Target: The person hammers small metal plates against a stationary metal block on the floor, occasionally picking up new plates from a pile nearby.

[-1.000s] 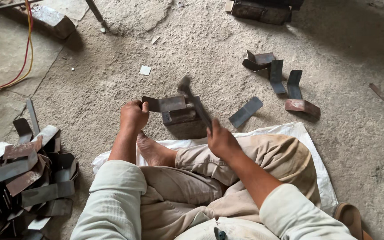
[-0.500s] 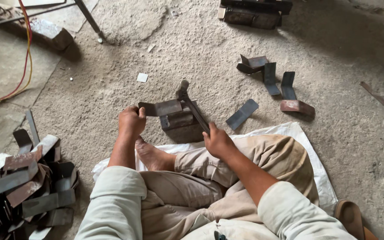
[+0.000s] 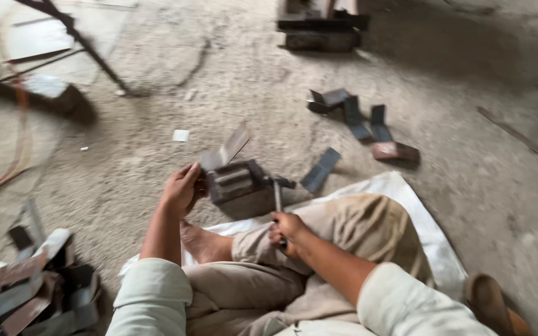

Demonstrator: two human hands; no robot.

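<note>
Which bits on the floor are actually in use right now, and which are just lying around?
In use:
left hand holding a flat metal strip on the metal block
right hand gripping the hammer

Lying about:
bent pieces further out
strip pile at left
loose strip
white sheet

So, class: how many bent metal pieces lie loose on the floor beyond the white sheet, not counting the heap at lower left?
5, as far as the blur shows: a cluster of three, a rusty one to its right, and one by the sheet edge. Others may overlap.
</note>
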